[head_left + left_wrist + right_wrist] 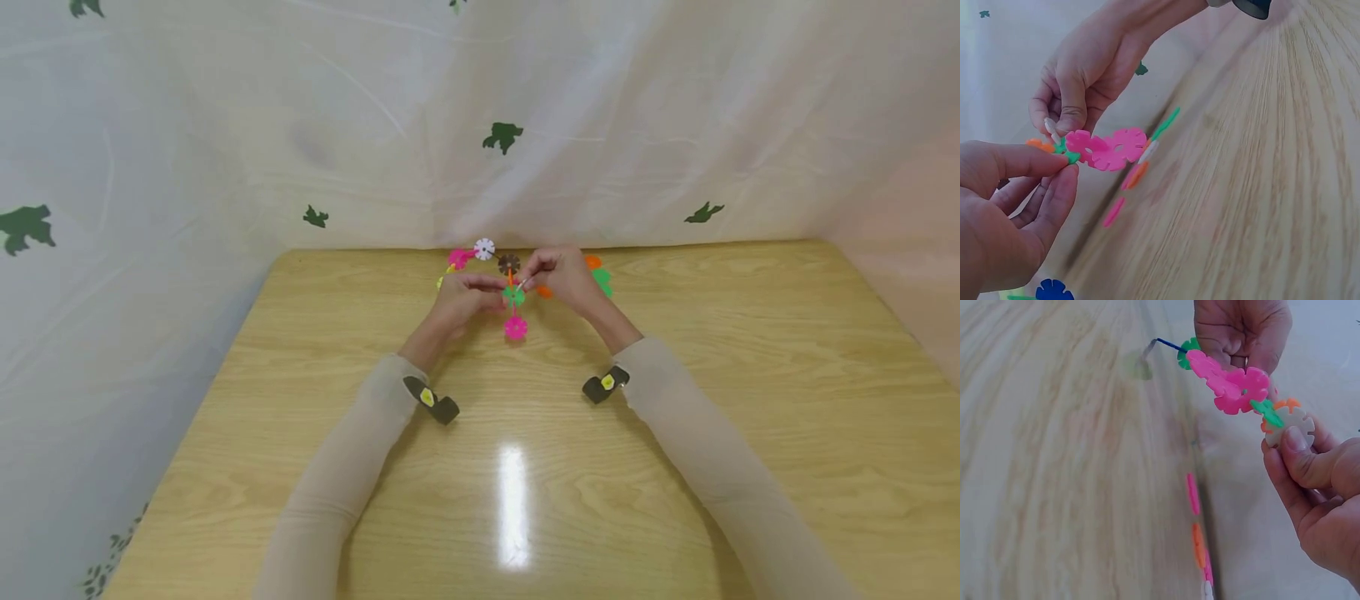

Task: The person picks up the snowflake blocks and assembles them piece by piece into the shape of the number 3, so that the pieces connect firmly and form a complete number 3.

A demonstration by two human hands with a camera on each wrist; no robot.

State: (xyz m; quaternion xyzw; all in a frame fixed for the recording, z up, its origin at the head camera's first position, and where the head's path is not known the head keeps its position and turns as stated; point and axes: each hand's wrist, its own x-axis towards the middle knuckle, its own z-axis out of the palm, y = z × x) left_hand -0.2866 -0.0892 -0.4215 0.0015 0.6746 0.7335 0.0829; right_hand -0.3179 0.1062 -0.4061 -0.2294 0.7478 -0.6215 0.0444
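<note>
Toward the back of the table, my left hand [461, 304] pinches a green flower-shaped disc [1072, 156] between thumb and fingers. A white notched disc [1301, 423] is pinched by my right hand [566, 275], its edge meeting the green disc; whether it is slotted in, I cannot tell. Two joined pink discs [1119, 149] stick out from the green one, and an orange disc [1288, 403] is also joined there. Around the left hand, the chain continues with a brown disc [509, 264], another white disc [484, 248] and yellow pieces partly hidden by the fingers.
Loose orange [593, 262] and green discs [603, 282] lie past the right hand, near the back edge. A blue disc [1054, 290] shows low in the left wrist view. Behind the wooden table [375, 333] hangs a pale curtain [375, 125] with green leaf shapes.
</note>
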